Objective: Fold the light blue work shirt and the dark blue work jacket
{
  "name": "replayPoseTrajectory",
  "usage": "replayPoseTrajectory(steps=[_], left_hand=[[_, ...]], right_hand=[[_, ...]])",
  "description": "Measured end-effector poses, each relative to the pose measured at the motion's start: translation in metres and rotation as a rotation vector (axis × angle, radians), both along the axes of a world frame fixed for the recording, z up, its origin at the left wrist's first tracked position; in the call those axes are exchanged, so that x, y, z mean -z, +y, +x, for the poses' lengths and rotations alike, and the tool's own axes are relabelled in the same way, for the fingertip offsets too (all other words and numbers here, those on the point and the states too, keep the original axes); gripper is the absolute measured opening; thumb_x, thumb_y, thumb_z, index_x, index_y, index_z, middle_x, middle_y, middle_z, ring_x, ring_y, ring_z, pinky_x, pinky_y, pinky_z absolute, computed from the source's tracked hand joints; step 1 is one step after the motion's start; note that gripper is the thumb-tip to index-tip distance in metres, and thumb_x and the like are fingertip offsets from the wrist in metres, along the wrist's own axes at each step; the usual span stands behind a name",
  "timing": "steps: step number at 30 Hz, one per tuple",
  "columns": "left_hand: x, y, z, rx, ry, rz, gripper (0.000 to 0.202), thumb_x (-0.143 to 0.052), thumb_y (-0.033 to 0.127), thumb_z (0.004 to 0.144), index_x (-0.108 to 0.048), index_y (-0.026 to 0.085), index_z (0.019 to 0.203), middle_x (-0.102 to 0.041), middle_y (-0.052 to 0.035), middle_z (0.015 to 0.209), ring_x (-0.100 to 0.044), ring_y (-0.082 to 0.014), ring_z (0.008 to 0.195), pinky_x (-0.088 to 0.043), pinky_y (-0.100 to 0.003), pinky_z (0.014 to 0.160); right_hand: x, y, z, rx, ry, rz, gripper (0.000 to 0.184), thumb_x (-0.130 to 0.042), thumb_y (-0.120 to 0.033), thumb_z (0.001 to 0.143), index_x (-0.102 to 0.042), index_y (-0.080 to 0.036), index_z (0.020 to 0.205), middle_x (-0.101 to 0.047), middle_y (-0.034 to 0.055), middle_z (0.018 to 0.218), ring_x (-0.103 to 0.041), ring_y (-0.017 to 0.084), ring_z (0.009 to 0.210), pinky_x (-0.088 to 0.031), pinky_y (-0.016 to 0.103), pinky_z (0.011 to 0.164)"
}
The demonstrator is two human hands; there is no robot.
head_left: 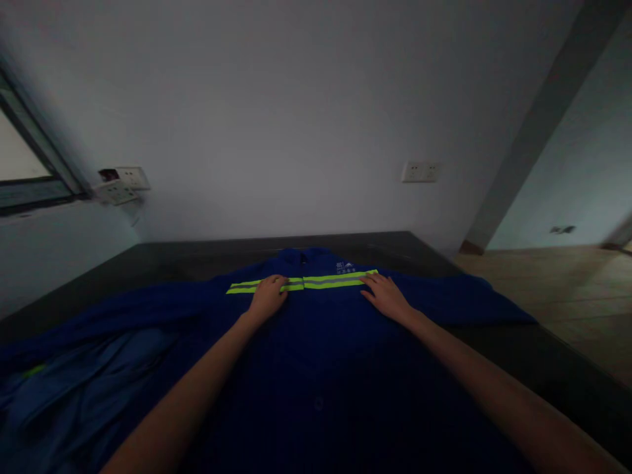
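A dark blue work jacket (316,342) lies spread front side up, its collar pointing away from me and its sleeves stretched out to both sides. Across its chest runs a yellow-green reflective strip (333,282) with a grey middle line. My left hand (269,293) lies flat on the left half of the strip, fingers stretched forward. On the right end of the strip rests my right hand (386,295), palm down with its fingers apart. Neither hand grips the cloth. White printing shows on the chest just above the strip.
The jacket lies on a dark table (375,245) against a pale wall. Crumpled blue clothing (99,388) is heaped at the left. Wall sockets (421,172) are at the back, and a power strip (116,191) sits by the window. Tiled floor (518,283) shows beyond the table's right edge.
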State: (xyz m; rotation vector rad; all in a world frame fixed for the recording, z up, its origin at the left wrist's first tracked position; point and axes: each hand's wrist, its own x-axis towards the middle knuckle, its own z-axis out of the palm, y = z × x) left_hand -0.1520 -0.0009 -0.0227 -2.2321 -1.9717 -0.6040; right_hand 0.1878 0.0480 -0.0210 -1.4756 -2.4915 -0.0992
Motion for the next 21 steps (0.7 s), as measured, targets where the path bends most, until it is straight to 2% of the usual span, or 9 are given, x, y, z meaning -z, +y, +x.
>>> replayPoseTrajectory(steps=[5,7,10,14,21], left_hand=[[0.0,0.006,-0.081,-0.254,0.094,-0.07,0.039,-0.048,0.024,0.082,-0.056,0.017,0.12,-0.058,-0.0118,0.12,-0.055,-0.0255,0.11,-0.04,-0.036,0.097],[-0.003,0.011,-0.102,-0.319,0.094,-0.06,0.042,-0.047,0.023,0.082,-0.053,0.014,0.122,-0.056,-0.0143,0.121,-0.054,-0.0268,0.111,-0.039,-0.037,0.098],[-0.007,0.022,-0.12,-0.379,0.08,-0.044,0.043,-0.046,0.023,0.083,-0.051,0.011,0.123,-0.055,-0.0173,0.122,-0.054,-0.0286,0.112,-0.04,-0.039,0.097],[-0.006,0.047,-0.119,-0.344,0.053,-0.043,0.042,-0.045,0.027,0.085,-0.051,0.011,0.123,-0.057,-0.0173,0.12,-0.055,-0.0278,0.11,-0.041,-0.038,0.095],[-0.002,0.102,-0.068,-0.185,-0.011,-0.013,0.044,-0.044,0.027,0.088,-0.045,0.014,0.13,-0.055,-0.0153,0.125,-0.053,-0.0234,0.115,-0.038,-0.034,0.099]], right_hand=[[0.0,0.039,-0.019,0.127,0.085,-0.06,0.046,-0.043,-0.029,0.091,-0.043,-0.014,0.135,-0.047,0.0151,0.136,-0.043,0.026,0.124,-0.031,0.042,0.103],[-0.001,0.055,-0.025,0.16,0.106,-0.051,0.047,-0.044,-0.026,0.091,-0.043,-0.011,0.135,-0.049,0.0172,0.134,-0.044,0.026,0.123,-0.032,0.041,0.102],[-0.001,0.074,-0.036,0.187,0.123,-0.037,0.046,-0.045,-0.024,0.09,-0.045,-0.009,0.133,-0.052,0.0192,0.13,-0.047,0.029,0.12,-0.034,0.042,0.099],[0.001,0.09,-0.059,0.183,0.139,-0.026,0.043,-0.044,-0.024,0.09,-0.046,-0.011,0.131,-0.056,0.0194,0.124,-0.052,0.029,0.112,-0.035,0.045,0.096],[-0.004,0.107,-0.12,0.052,0.184,0.013,0.038,-0.04,-0.023,0.091,-0.047,-0.018,0.129,-0.059,0.0137,0.121,-0.052,0.025,0.112,-0.034,0.04,0.097]])
